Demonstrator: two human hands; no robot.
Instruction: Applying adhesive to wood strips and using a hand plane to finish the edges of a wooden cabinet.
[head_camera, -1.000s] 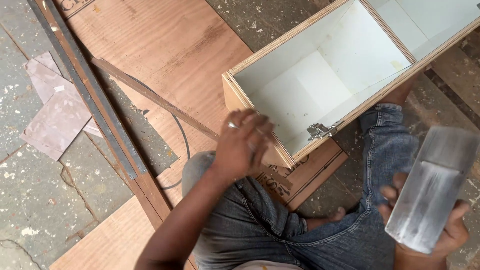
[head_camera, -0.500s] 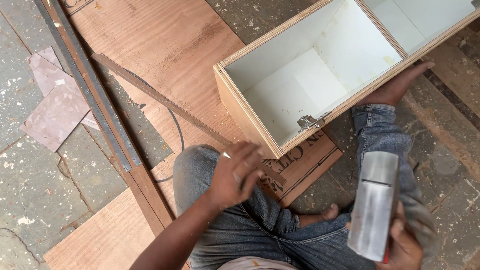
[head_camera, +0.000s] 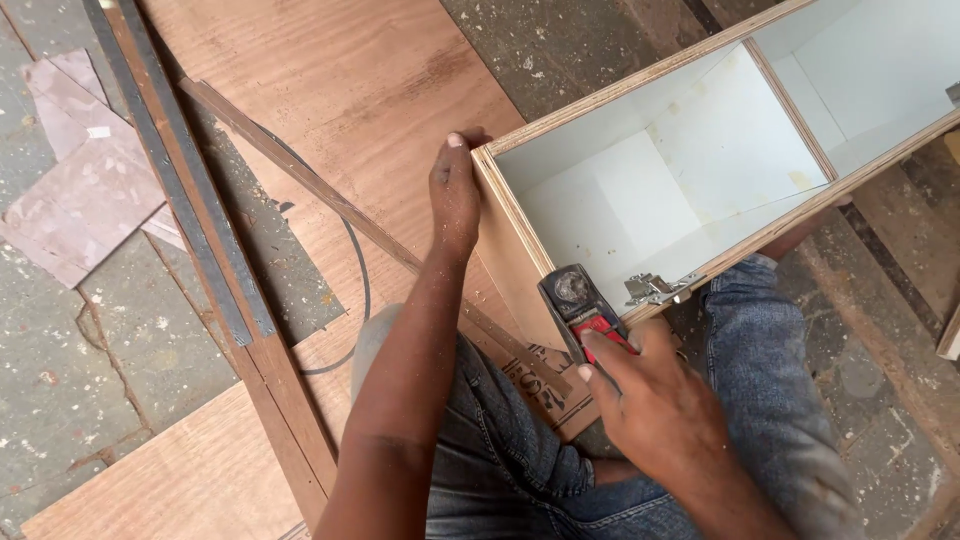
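Note:
A plywood cabinet box (head_camera: 500, 195) with white inner walls lies on its side in front of me, its open side up. My left hand (head_camera: 455, 190) grips the box's near left corner edge, fingers over the top. My right hand (head_camera: 655, 405) holds a black and red hand planer (head_camera: 580, 310), whose front rests on the box's near plywood edge. A metal hinge (head_camera: 655, 290) is fixed on that edge just right of the planer. My legs in blue jeans (head_camera: 780, 420) are under the box.
Large brown plywood sheets (head_camera: 340, 90) lie on the stone floor (head_camera: 80, 340) under and behind the box. A long dark metal bar (head_camera: 180, 190) and a thin wooden strip (head_camera: 300, 180) run diagonally at left. A dark cable (head_camera: 365, 290) curves beside my left arm.
My left hand moved from my knee up to the box's corner. My right hand brought the planer from the lower right, turned it over, and set it on the box's near edge.

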